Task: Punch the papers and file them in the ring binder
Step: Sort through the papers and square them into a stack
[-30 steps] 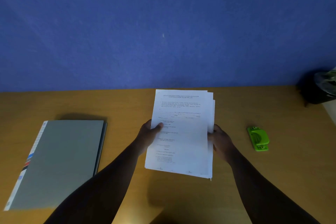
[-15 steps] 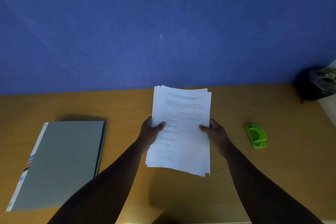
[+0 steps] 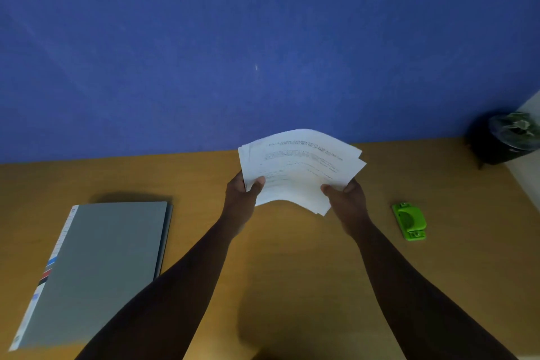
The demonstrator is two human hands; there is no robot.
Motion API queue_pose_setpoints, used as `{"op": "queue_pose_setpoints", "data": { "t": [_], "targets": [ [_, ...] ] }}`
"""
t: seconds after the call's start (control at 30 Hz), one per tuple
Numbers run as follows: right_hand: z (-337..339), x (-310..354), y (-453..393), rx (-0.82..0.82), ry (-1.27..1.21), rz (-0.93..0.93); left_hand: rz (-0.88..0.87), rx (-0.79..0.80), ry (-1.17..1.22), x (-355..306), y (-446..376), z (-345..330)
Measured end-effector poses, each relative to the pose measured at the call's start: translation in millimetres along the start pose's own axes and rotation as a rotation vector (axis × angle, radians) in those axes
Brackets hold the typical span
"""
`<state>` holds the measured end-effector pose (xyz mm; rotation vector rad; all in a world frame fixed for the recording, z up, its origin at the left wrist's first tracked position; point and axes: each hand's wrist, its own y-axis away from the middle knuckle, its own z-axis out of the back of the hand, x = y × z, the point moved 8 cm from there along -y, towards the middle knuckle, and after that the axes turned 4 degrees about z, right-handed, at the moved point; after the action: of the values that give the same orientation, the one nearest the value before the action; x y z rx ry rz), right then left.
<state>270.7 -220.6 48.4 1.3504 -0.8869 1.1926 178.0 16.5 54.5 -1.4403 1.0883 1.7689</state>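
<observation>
Head view, both hands' fingers pinching bowed white papers (image 3: 298, 172), left hand (image 3: 241, 196), right hand (image 3: 347, 199), flat grey binder (image 3: 96, 266)

Bare forearms, no sleeves, two hands

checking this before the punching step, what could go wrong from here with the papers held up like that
The papers are fanned and bowed, edges uneven, held by the left hand and right hand above the table. Punched like this, the holes would likely not line up.

A loose sheet could slip out of the fan.

The green hole punch lies off to the right, so one hand must let go to fetch it. The ring binder is shut.
</observation>
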Motion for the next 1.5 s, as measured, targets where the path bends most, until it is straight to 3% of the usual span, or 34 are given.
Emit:
{"op": "queue_pose_setpoints", "data": {
  "t": [0.43,0.67,1.0,1.3,1.5],
  "targets": [
    [-8.1,5.6,8.5,0.044,0.201,0.045,-0.012,0.040,0.064,-11.9,4.7,-5.2],
    [-17.7,14.1,13.8,0.095,0.313,0.090,-0.102,-0.208,0.100,-37.3,-2.6,4.2],
    [-21.1,15.1,17.5,0.116,0.359,0.059,-0.044,-0.289,0.207,-50.4,-12.7,5.8],
    [-25.7,13.6,18.4,0.166,0.441,0.027,-0.074,-0.237,0.295,-58.9,-12.1,6.8],
    [-22.2,12.6,17.9,0.138,0.422,-0.005,-0.191,-0.126,0.041,-53.9,-6.9,6.8]
  ]
}}
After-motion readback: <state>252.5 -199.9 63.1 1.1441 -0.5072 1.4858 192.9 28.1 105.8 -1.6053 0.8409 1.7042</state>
